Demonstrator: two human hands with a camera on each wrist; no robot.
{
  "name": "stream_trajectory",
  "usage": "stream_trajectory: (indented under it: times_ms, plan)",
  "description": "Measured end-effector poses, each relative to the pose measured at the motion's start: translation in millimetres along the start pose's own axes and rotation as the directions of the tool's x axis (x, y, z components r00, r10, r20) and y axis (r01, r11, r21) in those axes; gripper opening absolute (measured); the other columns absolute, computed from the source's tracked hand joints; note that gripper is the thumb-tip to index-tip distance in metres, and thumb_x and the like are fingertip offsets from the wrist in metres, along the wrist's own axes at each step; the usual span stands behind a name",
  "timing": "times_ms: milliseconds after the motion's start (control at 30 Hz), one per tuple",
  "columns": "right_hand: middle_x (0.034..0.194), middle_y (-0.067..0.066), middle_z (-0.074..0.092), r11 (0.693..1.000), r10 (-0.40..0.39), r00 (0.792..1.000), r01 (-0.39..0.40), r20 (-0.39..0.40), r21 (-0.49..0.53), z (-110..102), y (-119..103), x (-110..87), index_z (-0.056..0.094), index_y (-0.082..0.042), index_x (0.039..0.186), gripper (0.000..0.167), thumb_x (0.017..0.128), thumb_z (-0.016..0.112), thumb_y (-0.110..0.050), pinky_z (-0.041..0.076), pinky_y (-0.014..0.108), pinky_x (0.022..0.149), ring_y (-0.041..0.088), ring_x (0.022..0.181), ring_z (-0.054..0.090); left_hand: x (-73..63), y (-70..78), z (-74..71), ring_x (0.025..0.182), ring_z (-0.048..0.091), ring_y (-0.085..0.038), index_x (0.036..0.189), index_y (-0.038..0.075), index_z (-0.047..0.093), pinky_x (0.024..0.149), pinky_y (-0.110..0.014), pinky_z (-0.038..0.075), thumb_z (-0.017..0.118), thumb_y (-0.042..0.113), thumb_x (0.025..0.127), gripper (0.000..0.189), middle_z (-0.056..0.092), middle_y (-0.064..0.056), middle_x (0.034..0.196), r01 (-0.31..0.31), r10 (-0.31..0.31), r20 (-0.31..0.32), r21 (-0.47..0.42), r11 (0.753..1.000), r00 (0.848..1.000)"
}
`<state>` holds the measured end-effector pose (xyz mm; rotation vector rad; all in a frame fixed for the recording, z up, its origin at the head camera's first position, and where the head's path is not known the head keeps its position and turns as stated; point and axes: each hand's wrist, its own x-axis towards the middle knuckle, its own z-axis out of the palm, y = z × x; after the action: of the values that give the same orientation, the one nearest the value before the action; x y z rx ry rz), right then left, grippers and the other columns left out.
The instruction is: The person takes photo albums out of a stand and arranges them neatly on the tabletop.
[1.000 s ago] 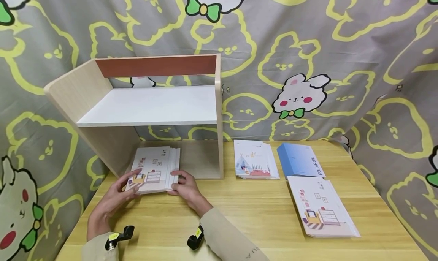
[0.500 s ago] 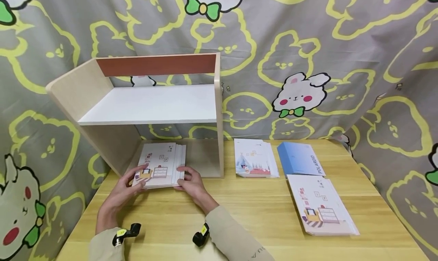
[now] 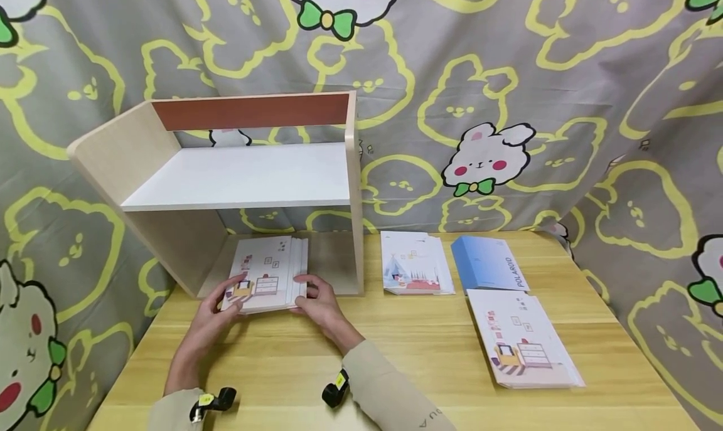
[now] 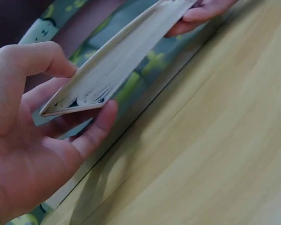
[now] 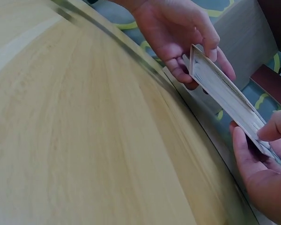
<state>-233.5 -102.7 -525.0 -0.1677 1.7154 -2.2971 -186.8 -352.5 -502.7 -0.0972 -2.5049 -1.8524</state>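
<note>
A white book (image 3: pixel 261 273) with a drawing of an armchair and a chest of drawers lies face up at the lower compartment of the wooden shelf (image 3: pixel 237 204). My left hand (image 3: pixel 216 311) grips its near left corner, with fingers on the cover and the thumb at the near edge. On the opposite side, my right hand (image 3: pixel 321 305) pinches the right edge. From the left wrist view, the book's page edges (image 4: pixel 107 65) show between both hands, held up off the table. The right wrist view shows the same book (image 5: pixel 225 96) tilted between the hands.
To the shelf's right lie a white book with a tent drawing (image 3: pixel 415 263) and a blue POLAROID book (image 3: pixel 488 263). A second armchair-drawing book (image 3: pixel 521 337) lies nearer, touching or overlapping the blue one. A patterned curtain (image 3: pixel 395 73) hangs behind the wooden table (image 3: pixel 418 349).
Both hands have carried the book slightly right and a little deeper into the shelf compartment, mostly before the half-second mark. Since then it has hardly moved; the view has shifted slightly.
</note>
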Motion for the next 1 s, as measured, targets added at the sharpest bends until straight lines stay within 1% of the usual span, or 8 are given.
stream_trajectory:
  times_ms: [133,300,367,467,600,700,833,1000]
  plan:
    - [0.105,0.016,0.070,1.000,-0.007,1.000,0.007,0.005,-0.003,-2,-4,-2.4,0.064,-0.003,0.126,0.051,0.080,0.058,0.019,0.062,0.040,0.079,0.022,0.086,0.070,-0.3,0.2,9.1,0.105,0.056,-0.009,0.157,0.005,0.038,0.080,-0.024,0.057,0.054,0.000,0.102,0.057,0.033,-0.027,0.150,-0.076,0.074,-0.045,-0.051,0.996,0.996]
    - [0.105,0.014,0.070,0.999,-0.006,1.000,0.006,0.003,-0.046,-5,-10,-2.9,0.064,-0.004,0.127,0.051,0.081,0.057,0.018,0.062,0.036,0.076,0.021,0.085,0.070,-0.4,-1.7,23.8,0.098,0.060,-0.011,0.152,-0.002,0.043,0.073,-0.032,0.061,0.047,-0.008,0.101,0.052,0.039,-0.026,0.144,-0.166,0.153,-0.132,-0.095,0.982,0.979]
    - [0.104,0.014,0.070,0.998,-0.007,1.000,0.007,0.003,-0.061,-7,-11,-3.7,0.064,-0.004,0.126,0.050,0.081,0.057,0.018,0.062,0.035,0.075,0.021,0.084,0.070,-0.5,-2.8,27.7,0.099,0.059,-0.012,0.152,-0.003,0.043,0.074,-0.032,0.061,0.045,-0.010,0.101,0.052,0.036,-0.026,0.144,-0.167,0.147,-0.140,-0.139,0.976,0.979]
    - [0.104,0.014,0.070,0.998,-0.012,1.000,0.013,0.012,-0.062,-10,-13,-5.6,0.064,-0.004,0.126,0.050,0.081,0.057,0.018,0.062,0.035,0.075,0.021,0.084,0.069,-0.5,-3.5,30.4,0.103,0.057,-0.015,0.153,-0.004,0.039,0.075,-0.031,0.061,0.042,-0.010,0.102,0.052,0.031,-0.026,0.145,-0.151,0.126,-0.119,-0.229,0.962,0.985]
    - [0.105,0.016,0.070,0.999,-0.020,0.999,0.021,0.026,-0.051,-14,-16,-8.9,0.063,-0.003,0.127,0.052,0.081,0.056,0.018,0.062,0.035,0.076,0.022,0.086,0.070,0.1,-1.9,33.0,0.114,0.049,-0.016,0.155,-0.003,0.036,0.078,-0.022,0.056,0.039,-0.009,0.102,0.053,0.027,-0.019,0.149,-0.140,0.117,-0.091,-0.304,0.942,0.989]
    - [0.106,0.016,0.070,0.998,-0.029,0.999,0.032,0.040,-0.054,-16,-19,-12.4,0.063,-0.003,0.127,0.052,0.080,0.056,0.018,0.062,0.034,0.075,0.022,0.086,0.070,-1.2,0.0,34.6,0.117,0.045,-0.018,0.154,-0.005,0.034,0.078,-0.017,0.052,0.036,-0.012,0.100,0.055,0.027,-0.016,0.147,-0.150,0.128,-0.085,-0.348,0.925,0.988]
    - [0.109,0.017,0.070,0.997,-0.040,0.998,0.043,0.051,-0.065,-18,-25,-17.5,0.061,-0.005,0.130,0.055,0.080,0.056,0.018,0.062,0.036,0.076,0.022,0.086,0.070,-4.4,2.6,36.0,0.118,0.043,-0.021,0.154,-0.007,0.033,0.080,-0.018,0.053,0.034,-0.014,0.099,0.055,0.028,-0.015,0.144,-0.159,0.140,-0.076,-0.400,0.903,0.987]
    - [0.110,0.018,0.071,0.994,-0.065,0.997,0.069,0.051,-0.085,-21,-33,-25.9,0.060,-0.006,0.133,0.057,0.081,0.056,0.018,0.062,0.045,0.079,0.023,0.086,0.071,-8.2,7.4,38.6,0.115,0.045,-0.019,0.154,-0.004,0.035,0.078,-0.018,0.053,0.036,-0.013,0.099,0.056,0.029,-0.016,0.143,-0.173,0.155,-0.078,-0.385,0.906,0.985]
